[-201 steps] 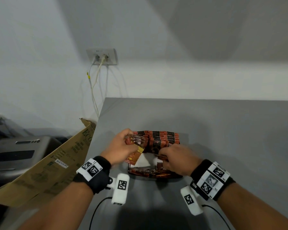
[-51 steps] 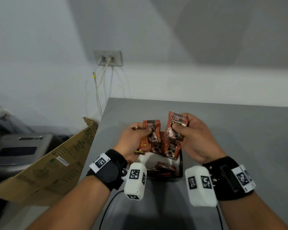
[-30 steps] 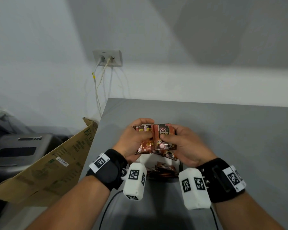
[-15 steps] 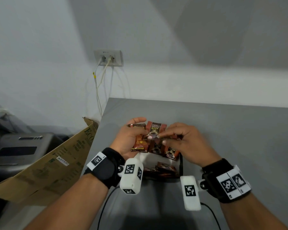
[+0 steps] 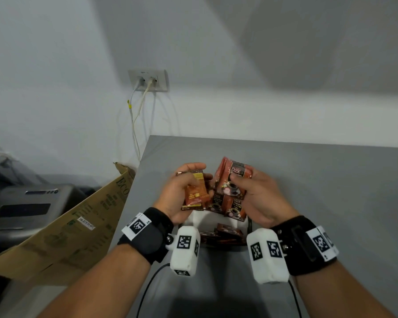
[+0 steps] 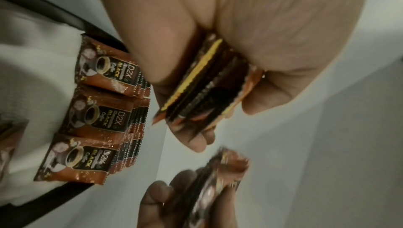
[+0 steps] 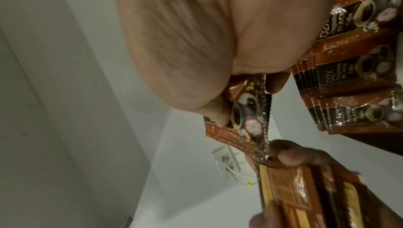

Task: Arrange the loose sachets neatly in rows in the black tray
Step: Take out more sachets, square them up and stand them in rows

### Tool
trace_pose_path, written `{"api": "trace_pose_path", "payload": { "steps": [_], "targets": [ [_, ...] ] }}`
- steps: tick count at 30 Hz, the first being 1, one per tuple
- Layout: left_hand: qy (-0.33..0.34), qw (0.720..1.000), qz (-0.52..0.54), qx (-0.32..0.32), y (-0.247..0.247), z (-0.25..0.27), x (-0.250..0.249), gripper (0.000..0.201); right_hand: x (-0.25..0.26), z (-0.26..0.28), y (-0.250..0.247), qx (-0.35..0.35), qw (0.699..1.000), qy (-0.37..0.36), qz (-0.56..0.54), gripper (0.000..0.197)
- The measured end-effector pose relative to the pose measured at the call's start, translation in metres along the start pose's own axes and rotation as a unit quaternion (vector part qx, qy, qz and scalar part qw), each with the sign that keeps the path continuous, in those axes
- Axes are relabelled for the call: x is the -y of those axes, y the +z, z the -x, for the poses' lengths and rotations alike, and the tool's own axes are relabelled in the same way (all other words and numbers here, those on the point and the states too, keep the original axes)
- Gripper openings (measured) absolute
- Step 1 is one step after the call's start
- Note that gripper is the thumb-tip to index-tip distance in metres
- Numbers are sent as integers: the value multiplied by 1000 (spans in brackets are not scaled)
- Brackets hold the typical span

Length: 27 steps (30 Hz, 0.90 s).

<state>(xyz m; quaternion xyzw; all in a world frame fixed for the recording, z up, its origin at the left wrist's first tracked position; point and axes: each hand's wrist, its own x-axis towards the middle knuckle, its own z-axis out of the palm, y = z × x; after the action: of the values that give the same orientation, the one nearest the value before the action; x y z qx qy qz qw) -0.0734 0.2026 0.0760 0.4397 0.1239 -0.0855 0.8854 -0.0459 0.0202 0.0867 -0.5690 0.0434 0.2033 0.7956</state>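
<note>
Two hands are full: my left hand grips a stack of sachets; my right hand pinches a "D2X" sachet, above tray rows reading "D2X BLACK Coffee".

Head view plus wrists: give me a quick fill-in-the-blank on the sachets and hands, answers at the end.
1. The left hand grips a ___ of sachets.
2. The right hand pinches a single sachet printed ___.
3. The sachets already standing in the black tray form ___ side-by-side rows.

Missing words: stack; D2X; three
</note>
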Motion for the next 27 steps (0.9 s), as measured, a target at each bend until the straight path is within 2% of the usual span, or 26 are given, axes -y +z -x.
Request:
{"api": "trace_pose_path", "payload": {
  "steps": [3,5,8,12,16,22,25,27],
  "targets": [
    [-18,999,48,0,-6,0,0,45,6,1,-6,7,1000,-7,-26,23],
    [-13,1000,9,-4,-7,0,0,43,7,4,-7,34,999,-1,-30,23],
    [-2,999,-32,10,-4,-1,2,44,5,8,-5,72,997,13,-3,34],
    [19,997,-68,8,-1,-1,3,54,-2,7,-5,80,996,27,32,35],
    [31,995,-90,-1,1,-1,2,43,-2,4,-7,90,994,32,56,39],
    [29,994,-109,7,8,1,0,22,-1,-1,-6,92,992,32,84,28],
    [-34,995,-90,10,8,0,-2,52,1,0,-4,64,990,3,122,18],
    [-101,994,-35,31,3,-2,-4,70,8,2,-6,32,978,-61,196,17]
  ]
}}
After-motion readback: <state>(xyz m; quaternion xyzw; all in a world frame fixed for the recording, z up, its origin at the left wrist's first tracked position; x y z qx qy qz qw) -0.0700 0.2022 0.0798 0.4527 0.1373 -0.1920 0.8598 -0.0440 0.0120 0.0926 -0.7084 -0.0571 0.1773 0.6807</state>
